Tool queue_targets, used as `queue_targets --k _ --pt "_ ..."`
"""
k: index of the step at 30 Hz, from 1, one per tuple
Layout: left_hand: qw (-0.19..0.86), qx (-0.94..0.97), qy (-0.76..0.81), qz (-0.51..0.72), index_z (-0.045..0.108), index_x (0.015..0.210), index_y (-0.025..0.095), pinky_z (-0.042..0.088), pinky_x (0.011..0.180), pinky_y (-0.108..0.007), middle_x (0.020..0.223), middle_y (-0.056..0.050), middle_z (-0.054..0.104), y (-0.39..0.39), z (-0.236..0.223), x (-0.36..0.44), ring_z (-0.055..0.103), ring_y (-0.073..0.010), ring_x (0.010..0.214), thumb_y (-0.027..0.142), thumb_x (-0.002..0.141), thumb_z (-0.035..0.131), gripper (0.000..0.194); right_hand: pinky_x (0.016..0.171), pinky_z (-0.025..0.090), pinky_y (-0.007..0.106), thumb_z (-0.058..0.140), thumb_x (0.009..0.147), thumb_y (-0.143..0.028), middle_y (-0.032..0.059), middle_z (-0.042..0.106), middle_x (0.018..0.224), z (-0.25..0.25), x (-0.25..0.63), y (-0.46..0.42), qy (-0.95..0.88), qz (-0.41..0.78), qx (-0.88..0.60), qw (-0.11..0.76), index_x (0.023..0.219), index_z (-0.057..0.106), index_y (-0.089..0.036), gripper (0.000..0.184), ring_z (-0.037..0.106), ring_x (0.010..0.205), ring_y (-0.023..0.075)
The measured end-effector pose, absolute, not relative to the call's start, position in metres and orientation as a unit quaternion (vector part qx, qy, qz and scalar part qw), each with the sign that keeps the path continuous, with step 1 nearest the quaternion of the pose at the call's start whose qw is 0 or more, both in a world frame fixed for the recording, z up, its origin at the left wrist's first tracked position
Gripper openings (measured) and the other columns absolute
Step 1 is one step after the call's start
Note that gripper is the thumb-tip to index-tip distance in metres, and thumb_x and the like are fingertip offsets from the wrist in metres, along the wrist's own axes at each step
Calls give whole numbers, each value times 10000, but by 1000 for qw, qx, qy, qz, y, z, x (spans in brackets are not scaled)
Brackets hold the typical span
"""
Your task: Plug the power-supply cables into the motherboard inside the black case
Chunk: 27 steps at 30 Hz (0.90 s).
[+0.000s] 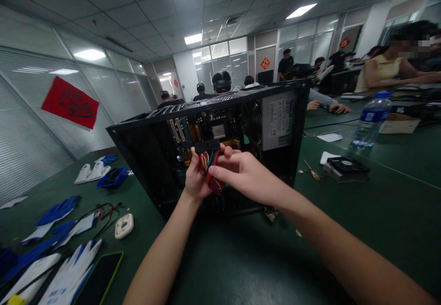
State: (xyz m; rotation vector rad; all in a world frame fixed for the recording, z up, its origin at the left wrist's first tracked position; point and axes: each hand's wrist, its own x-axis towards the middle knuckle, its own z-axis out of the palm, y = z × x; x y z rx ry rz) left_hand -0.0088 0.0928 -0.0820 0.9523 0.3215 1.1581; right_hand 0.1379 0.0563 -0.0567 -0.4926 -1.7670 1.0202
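In front of me an open black computer case [138,153] stands on the green table. Its motherboard [200,128] and a grey power supply [279,120] show inside. Both my hands are at the case's opening, closed around a bundle of coloured power cables [214,183] that ends in a wide black connector [206,146]. My left hand [196,178] grips the bundle from the left, thumb up by the connector. My right hand [243,172] holds it from the right, fingertips near the connector's right end. The connector appears apart from the board, though its far side is hidden.
Left lie work gloves [70,273], a phone [99,277], a small white square device [124,226] and a blue tray [112,177]. Right are a cooling fan [347,165], a screwdriver [313,172] and a water bottle [372,121]. Co-workers sit beyond the case.
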Motion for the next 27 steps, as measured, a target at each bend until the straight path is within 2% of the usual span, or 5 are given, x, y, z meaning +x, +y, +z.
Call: queue_targets --k 4,8,14,20,27 --pt "722 444 97 522 690 1040 165 548 854 -342 929 -80 690 87 -72 -7 680 -203 917 688 966 285 666 580 474 255 644 904 -401 22 685 653 -37 175 49 -768 210 -321 512 700 730 -151 335 625 617 151" --pt "745 471 82 465 663 1044 167 515 553 -234 736 -6 588 86 -77 -2 522 -80 502 702 935 382 614 678 527 282 725 842 -340 69 742 898 -26 188 44 -757 92 -311 567 945 745 -170 200 674 773 191" --pt "798 522 84 290 521 721 159 263 322 -144 588 72 334 87 -90 3 237 -33 400 779 742 615 627 750 546 312 640 902 -355 52 764 940 -31 186 58 -770 236 -277 524 970 774 -195 220 695 850 219" --pt "800 544 81 241 506 727 160 268 317 -151 619 54 368 90 -99 12 275 -42 421 791 739 599 638 698 536 287 632 893 -364 38 771 849 -36 188 68 -780 354 -250 451 876 795 -178 249 688 769 201" --pt "789 552 95 253 511 737 157 292 322 -156 666 38 400 88 -102 18 319 -51 445 780 754 594 629 612 472 258 621 905 -347 30 729 734 -37 186 70 -799 310 -280 432 774 754 -161 264 638 664 164"
